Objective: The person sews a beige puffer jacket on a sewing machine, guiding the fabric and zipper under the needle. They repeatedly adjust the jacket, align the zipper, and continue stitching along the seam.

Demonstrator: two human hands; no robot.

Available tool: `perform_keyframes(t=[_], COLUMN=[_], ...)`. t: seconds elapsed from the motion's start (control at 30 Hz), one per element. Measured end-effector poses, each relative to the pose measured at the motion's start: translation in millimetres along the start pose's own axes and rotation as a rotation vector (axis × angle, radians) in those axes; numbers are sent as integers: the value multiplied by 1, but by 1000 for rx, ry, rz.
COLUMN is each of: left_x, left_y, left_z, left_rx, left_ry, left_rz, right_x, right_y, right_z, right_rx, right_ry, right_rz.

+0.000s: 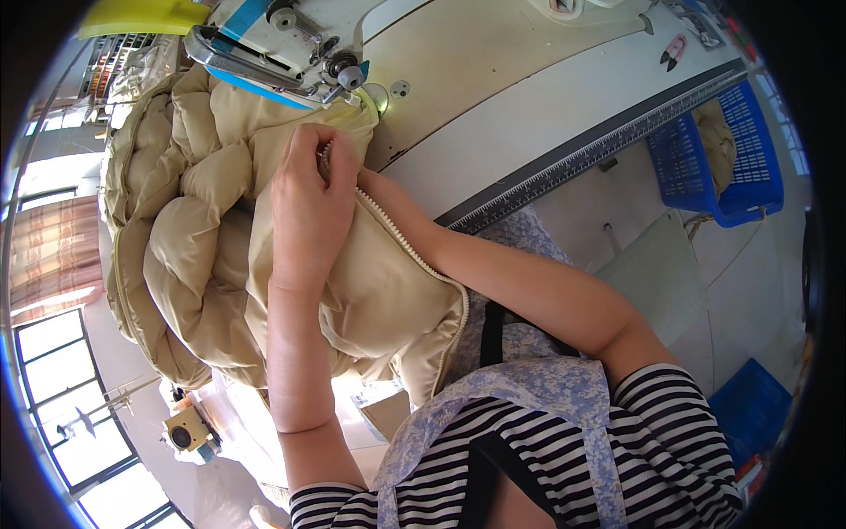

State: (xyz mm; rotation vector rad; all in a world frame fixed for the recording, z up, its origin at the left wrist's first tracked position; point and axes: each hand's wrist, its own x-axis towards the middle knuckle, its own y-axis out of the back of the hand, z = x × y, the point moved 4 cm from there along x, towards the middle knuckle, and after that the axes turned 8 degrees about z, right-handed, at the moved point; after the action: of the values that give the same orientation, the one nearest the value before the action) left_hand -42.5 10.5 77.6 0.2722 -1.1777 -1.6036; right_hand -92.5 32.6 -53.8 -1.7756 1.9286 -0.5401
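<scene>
A beige quilted, puffy jacket (pixel 192 244) hangs over the table edge on the left, its zipper (pixel 406 241) running along the near edge of the panel. Around a fold of this fabric and part of the zipper teeth, the fingers of my left hand (pixel 317 175) are closed, just below the sewing machine's head (pixel 310 49). The jacket reaches up to the presser foot area, where a small light shines. My right hand (pixel 371 182) goes beneath the panel beside the left one; its fingers are hidden by fabric.
A ruler strip (pixel 588 149) lines the front edge of the white sewing table (pixel 502 119). Pink-handled thread snips (pixel 674 51) lie at the far right. A blue plastic basket (pixel 717 159) holding beige fabric stands beyond the table edge. Another machine part (pixel 188 430) is at lower left.
</scene>
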Motion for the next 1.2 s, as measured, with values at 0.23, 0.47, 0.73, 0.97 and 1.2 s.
perform_keyframes(t=[0.23,0.47,0.73,0.97,1.2], left_x=[6,18,27,23,-48], left_y=[5,-10,-7,-27,-44], left_z=[-7,-20,-19,-11,2], left_rx=[153,-85,-7,116,408], left_ry=[129,-2,43,-148,-481], left_rz=[-91,20,-19,-260,-101], right_x=[-2,27,30,11,-72], right_y=[1,-1,-10,-18,48], right_z=[-8,-9,-2,9,-84], right_rx=[23,-165,4,-157,-1247], right_ry=[172,197,48,-23,-310], right_rz=[187,61,5,-119,-641])
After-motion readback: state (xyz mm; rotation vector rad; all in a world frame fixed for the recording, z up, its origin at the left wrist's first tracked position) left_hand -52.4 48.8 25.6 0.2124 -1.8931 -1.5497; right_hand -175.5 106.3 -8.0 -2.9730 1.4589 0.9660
